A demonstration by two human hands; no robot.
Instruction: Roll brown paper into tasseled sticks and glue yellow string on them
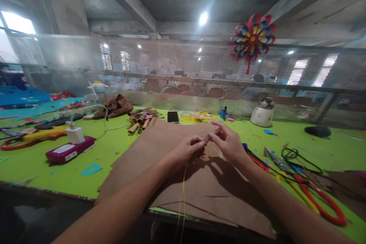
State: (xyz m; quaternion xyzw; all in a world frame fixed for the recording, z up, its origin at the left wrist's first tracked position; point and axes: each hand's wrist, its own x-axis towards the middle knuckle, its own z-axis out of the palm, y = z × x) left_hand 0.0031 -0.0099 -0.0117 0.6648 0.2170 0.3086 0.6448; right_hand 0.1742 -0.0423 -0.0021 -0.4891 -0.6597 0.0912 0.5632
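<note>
Brown paper roll [206, 138] is pinched by fingers of left hand [187, 152] and right hand [228, 144]. Yellow thread [183, 187] hangs below the roll.

no readable text, labels, brands, numbers or signs anywhere

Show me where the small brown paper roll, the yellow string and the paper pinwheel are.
brown paper roll [206, 138]: head view, on its bare middle part.
yellow string [183, 190]: head view, on the hanging stretch, low down.
paper pinwheel [253, 39]: head view, on its yellow centre.
</note>
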